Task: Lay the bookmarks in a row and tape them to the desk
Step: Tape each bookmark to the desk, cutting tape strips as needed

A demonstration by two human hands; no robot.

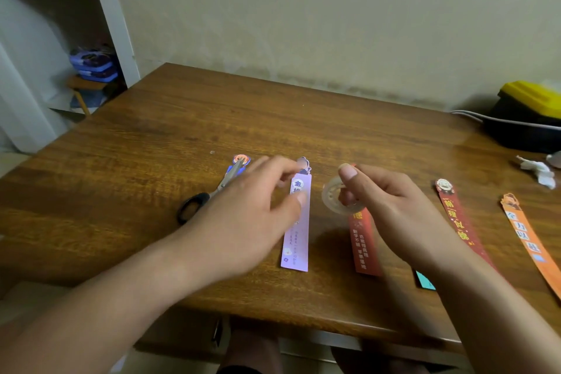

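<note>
Several bookmarks lie in a row on the wooden desk: a blue one mostly hidden under my left hand, a purple one, a red-orange one, a dark red one and an orange one. My left hand hovers, blurred, over the blue and purple bookmarks with fingers loosely curled and nothing visible in them. My right hand pinches a clear tape roll above the top of the red-orange bookmark.
Black-handled scissors lie left of my left hand, their blades across the blue bookmark. A teal scrap shows beside my right forearm. Crumpled white paper and a black-and-yellow box sit at the right. Shelves stand at the left.
</note>
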